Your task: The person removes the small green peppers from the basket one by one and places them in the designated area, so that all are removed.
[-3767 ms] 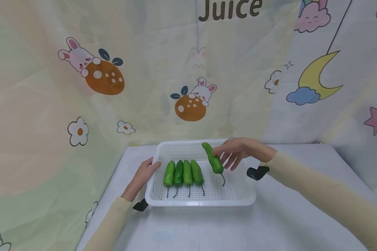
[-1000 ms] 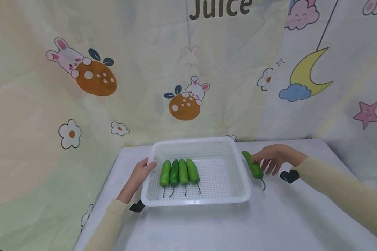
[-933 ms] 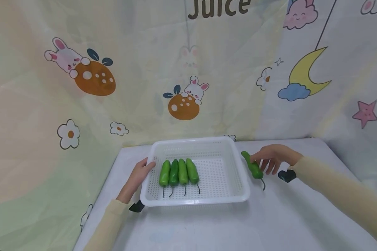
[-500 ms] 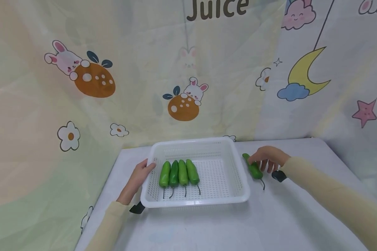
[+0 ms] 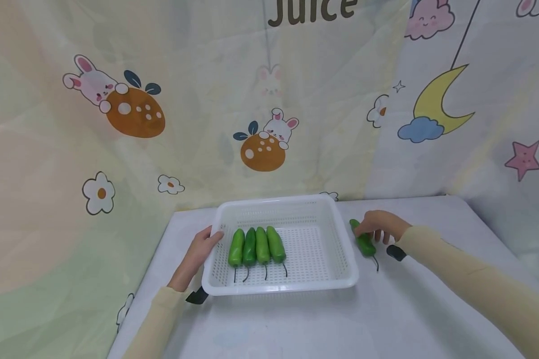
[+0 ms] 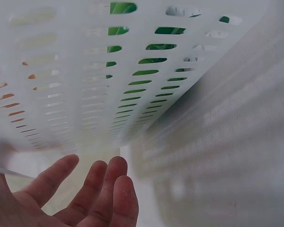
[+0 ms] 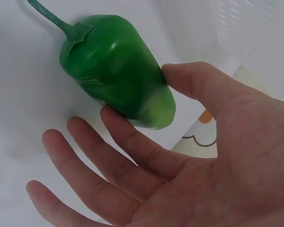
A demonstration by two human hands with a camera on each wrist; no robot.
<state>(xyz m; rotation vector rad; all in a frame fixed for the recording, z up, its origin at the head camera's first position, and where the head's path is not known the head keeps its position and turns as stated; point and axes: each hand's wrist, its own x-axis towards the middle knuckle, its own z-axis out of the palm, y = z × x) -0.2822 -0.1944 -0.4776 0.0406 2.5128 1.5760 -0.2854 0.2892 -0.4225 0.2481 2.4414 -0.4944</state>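
Observation:
A white perforated plastic basket (image 5: 312, 286) stands on the table with several green peppers (image 5: 262, 245) in a row in its left half, stems toward me. My left hand (image 5: 199, 252) is at its left rim, thumb over the edge. In the left wrist view the left fingers (image 6: 92, 189) lie outside the slotted wall. To the right of the basket, my right hand (image 5: 379, 224) holds another green pepper (image 7: 118, 66) low over the table. The right thumb and index finger are on its two sides near the pale tip; the other fingers are spread below.
A white cloth covers the table (image 5: 292, 324). Close behind it hangs a printed curtain (image 5: 197, 114) with rabbits, oranges and a moon. The basket's right wall (image 5: 348, 244) stands close beside the held pepper.
My right hand has carried the pepper from above the basket out to the right and down toward the table. Over the last second it shifts only slightly. The left hand stays at the rim.

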